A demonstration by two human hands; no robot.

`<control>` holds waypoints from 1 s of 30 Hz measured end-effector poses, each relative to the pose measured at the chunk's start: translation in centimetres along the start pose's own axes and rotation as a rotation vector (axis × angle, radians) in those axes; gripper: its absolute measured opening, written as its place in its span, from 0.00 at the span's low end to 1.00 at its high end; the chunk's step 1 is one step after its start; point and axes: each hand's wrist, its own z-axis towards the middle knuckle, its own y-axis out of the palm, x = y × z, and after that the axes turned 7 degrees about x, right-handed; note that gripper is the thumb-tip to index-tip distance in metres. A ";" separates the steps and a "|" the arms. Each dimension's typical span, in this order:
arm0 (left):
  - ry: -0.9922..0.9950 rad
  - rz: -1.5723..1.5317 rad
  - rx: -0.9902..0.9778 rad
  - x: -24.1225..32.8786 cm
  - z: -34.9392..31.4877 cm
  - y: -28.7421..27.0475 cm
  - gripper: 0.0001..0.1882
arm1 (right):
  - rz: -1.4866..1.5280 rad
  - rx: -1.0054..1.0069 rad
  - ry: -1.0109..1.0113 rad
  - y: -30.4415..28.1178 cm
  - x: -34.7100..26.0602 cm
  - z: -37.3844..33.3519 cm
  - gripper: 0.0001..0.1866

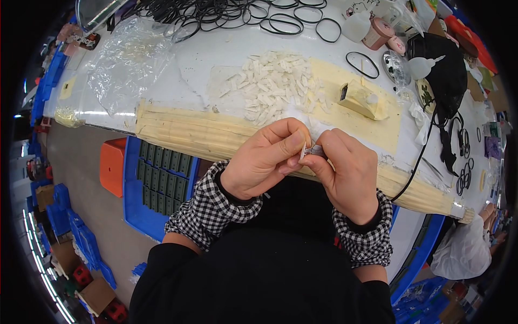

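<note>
The left hand (264,160) is over the padded front edge (189,127) of the table (191,62), its thumb and forefinger pinched together and the other fingers curled in beneath. The right hand (348,171) meets it from the other side, thumb and forefinger also closed in a pinch, the remaining fingers folded. Between the two sets of fingertips is a small pale piece (314,150), white toward the left hand and greyer toward the right (whether it is one part or two pressed together, I cannot tell, since the fingers cover most of it). Both hands have hold of it, and they are nearly touching each other.

Just beyond the hands, a loose heap of small white strips (275,81) lies on the table, its right side spilling onto a yellow sheet (386,127). On that sheet, to the right of the heap, sits a small cream box (362,101) with a dark patch on its left end. Black loops (328,31) lie tangled along the far side of the table, and a crumpled clear plastic bag (129,59) lies toward the left.

Below the table on the left, a blue bin (132,202) holds rows of dark green blocks (162,181), with an orange stool (112,168) just beside it.
</note>
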 end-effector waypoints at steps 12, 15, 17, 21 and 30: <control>0.079 0.214 0.103 0.4 -0.1 0.3 0.11 | 0.080 0.027 0.058 -0.2 -0.2 -0.2 0.10; 0.107 0.301 0.237 0.4 -0.6 0.7 0.09 | 0.183 0.063 0.139 -0.2 -0.5 -0.5 0.08; 0.147 0.371 0.295 0.6 -0.9 0.9 0.09 | 0.239 0.047 0.182 -0.4 -0.7 -0.9 0.07; 0.197 0.448 0.341 0.8 -1.3 0.4 0.07 | 0.335 -0.141 0.243 -1.1 -1.6 -3.2 0.07; 0.270 0.274 0.286 1.5 -1.6 -1.1 0.08 | 0.321 -0.457 0.298 6.0 0.6 -9.2 0.07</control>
